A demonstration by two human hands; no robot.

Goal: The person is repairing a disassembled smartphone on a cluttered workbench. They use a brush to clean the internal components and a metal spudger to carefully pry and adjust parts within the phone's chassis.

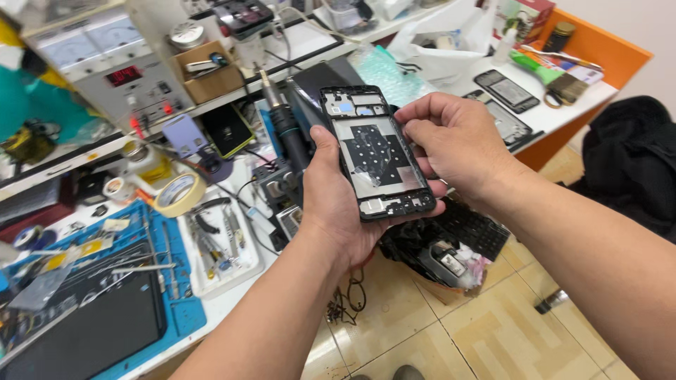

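A black phone frame (375, 151) with its back off shows a silver plate and black inner parts. My left hand (336, 204) holds it from below, thumb along its left edge. Pinching the frame's right edge near the top is my right hand (458, 144), with the fingers curled over the rim. The frame hangs above the gap between the workbench and a waste box on the floor.
A blue work mat (179, 313) with tweezers lies at left, beside a white tray (248, 269) of tools and a tape roll (177, 193). A hot-air handle (285, 127) stands behind the phone. More phone frames (508, 91) lie on the white bench. A box of scrap (440, 260) sits on the tiled floor.
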